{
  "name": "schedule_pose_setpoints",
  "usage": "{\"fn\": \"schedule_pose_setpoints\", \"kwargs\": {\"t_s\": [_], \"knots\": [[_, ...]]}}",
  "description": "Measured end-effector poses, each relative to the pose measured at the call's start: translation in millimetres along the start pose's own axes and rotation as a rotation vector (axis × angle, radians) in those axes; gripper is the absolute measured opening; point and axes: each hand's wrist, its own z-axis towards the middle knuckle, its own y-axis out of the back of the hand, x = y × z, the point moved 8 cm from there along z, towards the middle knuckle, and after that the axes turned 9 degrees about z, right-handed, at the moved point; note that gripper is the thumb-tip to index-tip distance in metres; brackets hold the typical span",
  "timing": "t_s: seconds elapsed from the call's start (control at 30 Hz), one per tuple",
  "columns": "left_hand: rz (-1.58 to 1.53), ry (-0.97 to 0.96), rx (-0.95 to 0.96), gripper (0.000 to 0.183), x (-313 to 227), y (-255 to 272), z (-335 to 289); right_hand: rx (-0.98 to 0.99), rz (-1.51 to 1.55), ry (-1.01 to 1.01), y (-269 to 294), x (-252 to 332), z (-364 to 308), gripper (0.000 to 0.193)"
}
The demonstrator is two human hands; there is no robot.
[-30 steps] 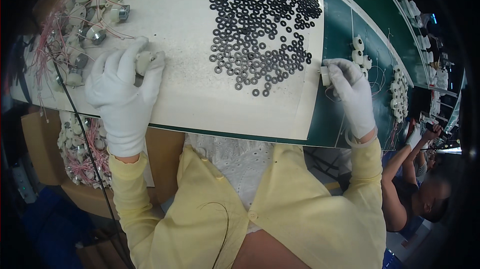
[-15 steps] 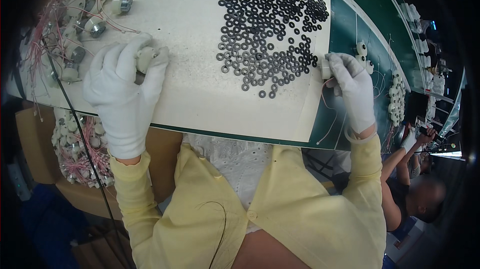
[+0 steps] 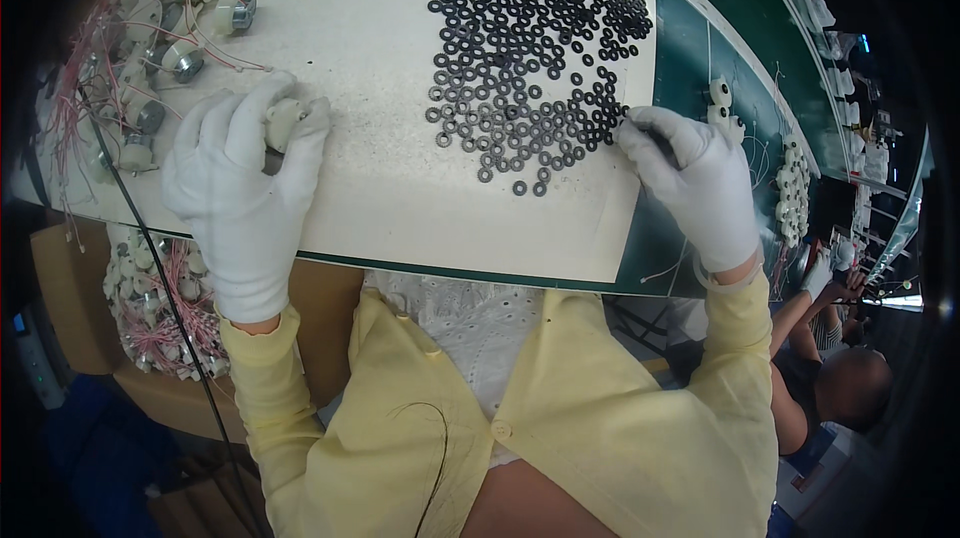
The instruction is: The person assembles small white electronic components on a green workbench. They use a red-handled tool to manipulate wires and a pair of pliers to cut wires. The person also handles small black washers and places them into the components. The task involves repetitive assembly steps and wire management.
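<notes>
My left hand, in a white glove, is closed on a small motor with an off-white cap, pinched between thumb and fingers above the pale board. Gloved in white too, my right hand bends its thumb and fingers together at the right edge of a spread of black ring washers. Its fingertips reach the outermost washers; whatever they hold, if anything, is hidden. A thin wire shows on the green mat below that hand, its upper part covered.
Wired motors pile up at the far left, and more fill a cardboard box below the table's left edge. Several pale round parts lie in a cluster on the green surface at right. Another person works at far right.
My right hand has moved left from the green mat to the washers. The white motor it held at its fingertips no longer shows. My left hand stays nearly still with its motor.
</notes>
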Motion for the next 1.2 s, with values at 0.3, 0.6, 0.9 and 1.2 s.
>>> {"fn": "schedule_pose_setpoints", "kwargs": {"t_s": [0.3,0.6,0.9,1.2], "knots": [[0.002,0.014,0.034,0.028,0,1,-1,0.009,-0.355,0.332,-1,32,-43,0.022],[0.002,-0.013,0.001,0.029,1,-1,-4,-0.370,0.166,-0.142,-10,-55,-56,0.011],[0.011,-0.028,-0.006,0.026,-4,2,-3,-0.428,0.146,-0.301,23,-58,-91,0.022],[0.022,-0.036,0.027,0.025,-6,1,-2,-0.274,0.168,-0.116,16,-35,-64,0.036]]}}
